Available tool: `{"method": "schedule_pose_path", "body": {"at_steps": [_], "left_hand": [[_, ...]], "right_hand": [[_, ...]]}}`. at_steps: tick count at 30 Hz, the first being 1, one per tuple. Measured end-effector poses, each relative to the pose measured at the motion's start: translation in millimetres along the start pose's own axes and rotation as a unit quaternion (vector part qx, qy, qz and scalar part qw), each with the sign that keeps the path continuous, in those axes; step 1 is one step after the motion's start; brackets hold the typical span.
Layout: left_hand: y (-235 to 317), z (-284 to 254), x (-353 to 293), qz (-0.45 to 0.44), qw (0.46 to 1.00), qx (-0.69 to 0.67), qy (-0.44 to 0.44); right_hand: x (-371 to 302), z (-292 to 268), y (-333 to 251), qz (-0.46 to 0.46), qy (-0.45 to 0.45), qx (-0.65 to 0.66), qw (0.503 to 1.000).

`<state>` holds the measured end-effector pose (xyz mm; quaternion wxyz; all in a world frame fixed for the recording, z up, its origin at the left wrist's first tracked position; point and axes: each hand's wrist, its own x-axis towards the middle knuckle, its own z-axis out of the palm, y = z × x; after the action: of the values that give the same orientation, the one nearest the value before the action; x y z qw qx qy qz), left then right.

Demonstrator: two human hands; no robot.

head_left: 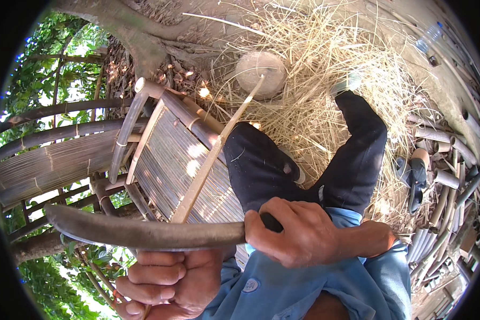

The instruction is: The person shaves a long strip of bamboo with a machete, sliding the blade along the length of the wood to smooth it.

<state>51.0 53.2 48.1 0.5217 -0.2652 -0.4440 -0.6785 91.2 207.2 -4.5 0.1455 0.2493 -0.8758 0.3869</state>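
My right hand [298, 232] is closed around the dark handle of a long curved knife [144, 232], whose blade stretches left across the lower middle. My left hand [170, 282], at the bottom edge, grips the near end of a thin bamboo strip [218, 144]. The strip runs up and away, its far end resting against a round grey stone [261, 72]. The blade lies across the strip just above my left hand. My legs in dark trousers [314, 160] extend forward over the straw.
A bamboo slatted bench [170, 160] stands to my left, with a bamboo rail fence [53, 154] beyond it. Dry straw [330, 53] covers the ground. Cut bamboo tubes [448, 176] and sandals [416, 170] lie at the right. A plastic bottle [429, 37] lies at the upper right.
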Motion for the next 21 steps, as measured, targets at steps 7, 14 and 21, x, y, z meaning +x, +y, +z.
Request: {"method": "schedule_pose_path", "body": {"at_steps": [7, 14, 21], "left_hand": [[8, -6, 4, 0.041, 0.998, 0.01, -0.037], [12, -2, 6, 0.03, 0.999, 0.033, -0.025], [8, 11, 3, 0.063, 0.992, 0.1, 0.04]], "right_hand": [[-2, 22, 13, 0.067, -0.029, 0.008, 0.997], [8, 42, 49, 0.071, -0.033, -0.038, 0.996], [0, 66, 69, 0.064, -0.009, -0.078, 0.995]]}}
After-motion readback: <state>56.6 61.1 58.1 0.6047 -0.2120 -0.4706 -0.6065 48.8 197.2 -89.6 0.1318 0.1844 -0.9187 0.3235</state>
